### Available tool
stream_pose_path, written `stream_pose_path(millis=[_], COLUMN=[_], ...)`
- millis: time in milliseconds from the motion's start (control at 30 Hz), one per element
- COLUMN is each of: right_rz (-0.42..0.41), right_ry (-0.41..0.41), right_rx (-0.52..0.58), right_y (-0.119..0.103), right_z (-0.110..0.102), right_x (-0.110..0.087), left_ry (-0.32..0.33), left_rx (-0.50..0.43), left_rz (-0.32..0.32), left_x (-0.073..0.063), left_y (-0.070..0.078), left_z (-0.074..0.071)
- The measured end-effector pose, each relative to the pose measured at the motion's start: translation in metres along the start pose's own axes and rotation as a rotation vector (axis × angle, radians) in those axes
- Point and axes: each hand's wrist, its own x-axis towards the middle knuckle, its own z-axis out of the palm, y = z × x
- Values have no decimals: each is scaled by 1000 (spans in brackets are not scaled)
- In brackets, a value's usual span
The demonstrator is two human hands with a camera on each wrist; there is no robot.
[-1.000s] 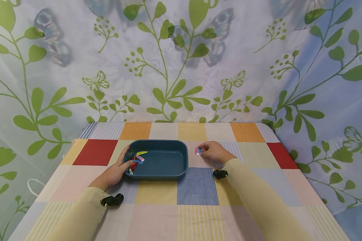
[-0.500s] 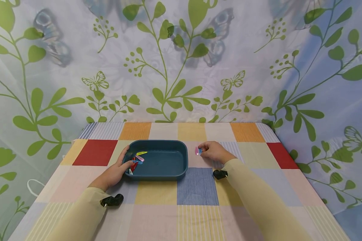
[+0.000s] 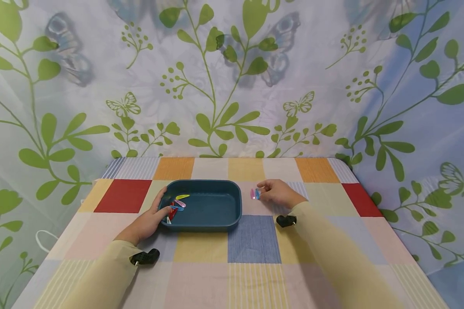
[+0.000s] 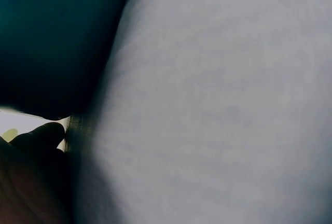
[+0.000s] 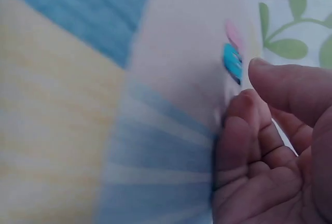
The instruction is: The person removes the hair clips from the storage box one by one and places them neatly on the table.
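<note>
A dark blue plastic tray (image 3: 212,227) stands on the table, its left end gripped by my left hand (image 3: 148,221), thumb over the rim and fingers along the outer side. Inside, at that end, lie several snap hair clips: a yellow clip (image 3: 182,197), a pink one, a blue one, red ones and a pale one. To the right of the tray, a pink hair clip (image 3: 252,194) and a blue hair clip (image 5: 232,62) lie side by side on the cloth. My right hand (image 3: 280,193) is just right of the blue clip, thumb and fingers apart, holding nothing.
A patchwork-patterned cloth (image 3: 201,283) covers the table. Behind it hangs a curtain (image 3: 224,77) with leaves and butterflies. A white cable loop (image 3: 42,240) shows at the table's left edge.
My right hand has let go of the blue hair clip and drawn slightly right, leaving it beside the pink one. The left hand and the tray have stayed put.
</note>
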Motion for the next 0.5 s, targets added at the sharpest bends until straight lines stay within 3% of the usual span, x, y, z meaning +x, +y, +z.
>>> stream_pose_path(millis=[200,367,500], right_rz=[-14,-102,-166], right_ry=[2,-14,-48], right_rx=[32,58,32], right_y=[-20,-54,-85], right_z=[-12,-16,-7], right_x=[2,6,11], left_ry=[3,8,10], left_rx=[-21,-6,-2], left_rz=[-19,-12,-6], left_x=[0,0,-1], left_y=[-3,-2,-1], left_z=[1,-1,-1])
